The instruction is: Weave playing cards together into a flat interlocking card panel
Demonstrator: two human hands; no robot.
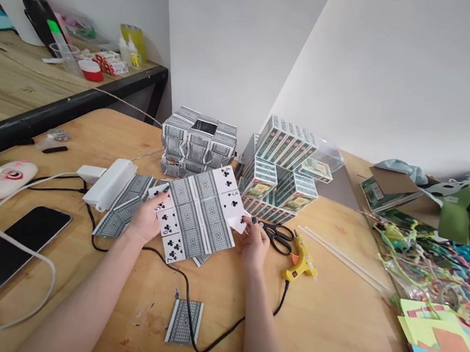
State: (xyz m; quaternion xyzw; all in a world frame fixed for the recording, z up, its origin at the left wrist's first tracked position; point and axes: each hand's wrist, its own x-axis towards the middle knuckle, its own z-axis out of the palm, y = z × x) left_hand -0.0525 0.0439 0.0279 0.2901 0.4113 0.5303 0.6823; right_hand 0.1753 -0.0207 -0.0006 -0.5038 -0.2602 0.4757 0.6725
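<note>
Between my hands a panel of joined playing cards (200, 212) is held up off the table, tilted. Patterned grey backs fill its middle, and club faces show along both side edges. My left hand (149, 217) pinches its left edge, and my right hand (254, 243) pinches the right edge by thumb and fingers. Just behind it stands a box-like structure built of cards (199, 140), with a square opening on top. Another folded card piece (123, 206) lies left of my left hand. A small card square (184, 322) rests on the table in front, crossed by a black cord.
Stacked card boxes (280, 171) stand behind my right hand. Black-handled scissors (279, 238), a yellow glue gun (302, 263) and clear glue sticks (342, 257) lie to the right. A white power strip (109, 183) and a phone (3, 258) are at left. Coloured paper (436, 339) lies far right.
</note>
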